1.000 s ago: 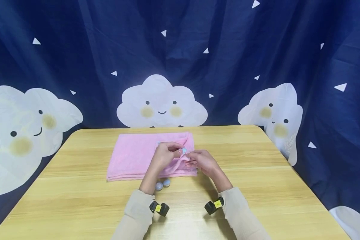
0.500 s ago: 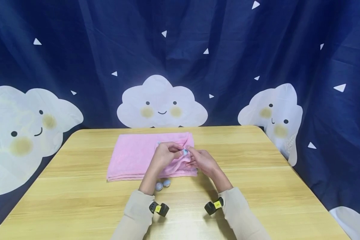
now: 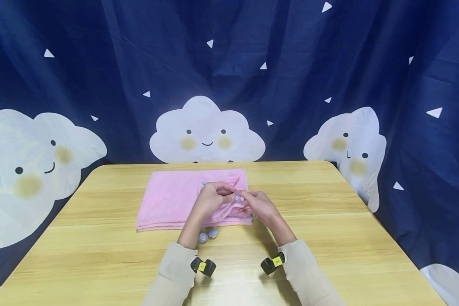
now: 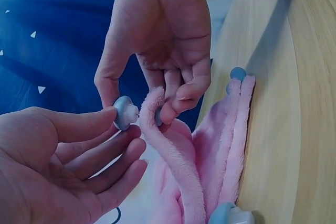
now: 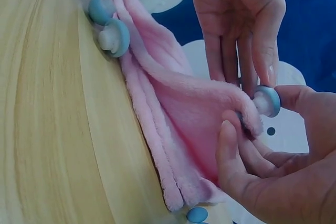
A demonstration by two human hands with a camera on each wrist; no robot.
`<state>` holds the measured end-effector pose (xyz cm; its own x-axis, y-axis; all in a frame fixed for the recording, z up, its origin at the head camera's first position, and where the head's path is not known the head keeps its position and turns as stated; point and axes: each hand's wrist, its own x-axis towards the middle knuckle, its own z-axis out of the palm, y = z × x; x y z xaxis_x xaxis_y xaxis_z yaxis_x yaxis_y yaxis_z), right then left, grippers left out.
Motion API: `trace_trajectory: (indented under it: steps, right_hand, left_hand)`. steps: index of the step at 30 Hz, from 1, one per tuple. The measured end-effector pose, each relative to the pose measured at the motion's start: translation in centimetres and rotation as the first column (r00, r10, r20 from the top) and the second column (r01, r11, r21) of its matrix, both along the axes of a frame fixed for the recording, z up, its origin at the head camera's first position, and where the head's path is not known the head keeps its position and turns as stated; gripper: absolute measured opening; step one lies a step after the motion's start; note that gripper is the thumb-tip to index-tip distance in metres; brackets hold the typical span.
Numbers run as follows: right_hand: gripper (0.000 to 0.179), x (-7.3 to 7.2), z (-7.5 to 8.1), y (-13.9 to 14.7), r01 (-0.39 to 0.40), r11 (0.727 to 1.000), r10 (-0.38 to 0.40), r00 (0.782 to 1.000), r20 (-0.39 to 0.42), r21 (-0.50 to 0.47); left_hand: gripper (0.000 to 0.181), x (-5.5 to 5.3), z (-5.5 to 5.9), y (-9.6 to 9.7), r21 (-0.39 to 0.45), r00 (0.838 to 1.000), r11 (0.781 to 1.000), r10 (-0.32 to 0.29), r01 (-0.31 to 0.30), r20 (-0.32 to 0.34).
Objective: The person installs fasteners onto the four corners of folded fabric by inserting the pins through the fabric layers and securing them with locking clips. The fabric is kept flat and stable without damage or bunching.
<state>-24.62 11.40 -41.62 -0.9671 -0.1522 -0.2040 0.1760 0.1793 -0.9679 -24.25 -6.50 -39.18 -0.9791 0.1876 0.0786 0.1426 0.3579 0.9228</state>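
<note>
A folded pink plush blanket (image 3: 172,195) lies on the table under both hands. My left hand (image 3: 209,200) pinches a mushroom-shaped quilt clip (image 4: 125,113) with a blue cap and white stem, its stem toward the blanket's lifted edge. My right hand (image 3: 262,207) grips that edge from the other side, its thumb touching the clip's cap. A blue disc (image 4: 158,116) shows between the right fingers and the cloth, mostly hidden. In the right wrist view, the clip (image 5: 268,101) stands right at the raised fabric edge.
Two more mushroom-shaped clips, one whitish-blue (image 3: 203,237) and one blue-capped (image 3: 213,233), lie on the wooden table (image 3: 114,263) before the blanket. Another blue piece (image 3: 203,182) shows on the blanket's far side. A blue piece (image 5: 197,214) sits by its right corner.
The right thumb has come over to the clip's cap, which has tipped and shifted slightly down and right. The left hand has stayed nearly in place.
</note>
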Motion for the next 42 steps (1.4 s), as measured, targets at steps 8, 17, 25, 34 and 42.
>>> trace_trajectory:
  steps: [8,17,25,34,42]
  right_hand:
    - [0.038,0.05,0.05,0.02,-0.032,0.996,0.029,0.999,-0.030,-0.082]
    - [0.038,0.19,0.07,0.27,-0.058,0.987,0.055,0.998,-0.024,-0.147]
    - [0.040,0.05,0.09,0.17,-0.009,0.988,0.008,1.000,-0.009,-0.154]
    - [0.042,0.02,0.03,0.11,-0.022,0.989,0.023,1.000,0.006,-0.148]
    - [0.046,0.16,-0.03,0.23,-0.037,0.990,0.037,0.999,-0.005,-0.133]
  left_hand:
    - [0.017,0.10,0.03,0.18,-0.002,1.000,1.000,0.001,-0.001,0.010]
    - [0.016,0.20,0.07,0.17,-0.013,1.000,1.000,0.011,-0.011,0.018]
    - [0.022,0.24,-0.23,0.00,-0.185,0.998,0.982,-0.038,0.046,0.047]
    - [0.017,0.24,-0.63,0.10,-0.226,0.999,0.974,-0.028,0.024,-0.016]
    - [0.009,0.41,-0.66,0.17,-0.241,0.997,0.971,-0.013,-0.005,-0.073]
